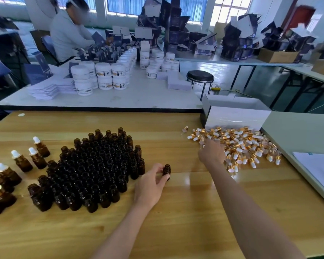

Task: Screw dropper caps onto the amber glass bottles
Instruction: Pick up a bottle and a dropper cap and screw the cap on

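A dense cluster of open amber glass bottles (94, 169) stands upright on the wooden table (176, 212). My left hand (151, 184) grips one open amber bottle (166, 170) just right of the cluster, upright on the table. My right hand (212, 152) reaches into the left side of a heap of gold-collared dropper caps (245, 144) with white bulbs; its fingertips are blurred among the caps, so whether it holds one is unclear. Several capped bottles (21, 159) stand at the far left.
A white open box (236, 116) sits behind the cap heap. A pale table (307, 131) with white paper (320, 167) adjoins on the right. Beyond lies a white table with jars (103, 75), where a seated person (69, 32) works. A black stool (200, 76) stands in the aisle.
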